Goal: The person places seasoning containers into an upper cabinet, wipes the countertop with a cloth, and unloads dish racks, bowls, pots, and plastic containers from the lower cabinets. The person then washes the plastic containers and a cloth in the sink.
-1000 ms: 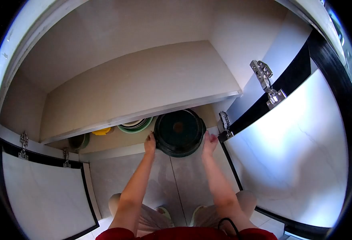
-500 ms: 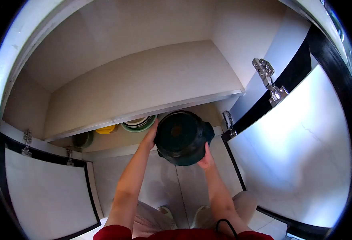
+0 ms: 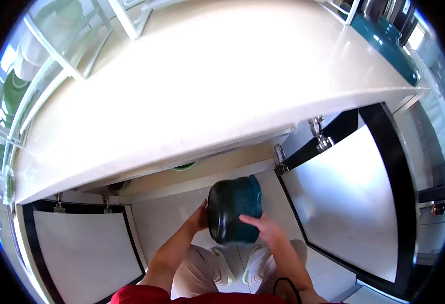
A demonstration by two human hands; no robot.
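The left hand (image 3: 199, 218) and right hand (image 3: 266, 226) hold the pot (image 3: 232, 205) between their fingers, right thumb against its wall. A loosened grip on that smooth curve could drop it toward the shoes (image 3: 253, 265) below the fingers. It looks glossy, dark teal, blackish toward the left fingers, tipped sideways.

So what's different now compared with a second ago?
The pot has moved away from the cabinet and tipped from showing its base to showing its side. The right hand has shifted onto that side; the left hand still holds opposite. The view has lifted, bringing in the counter. Both doors stay open, and the green bowl remains inside.
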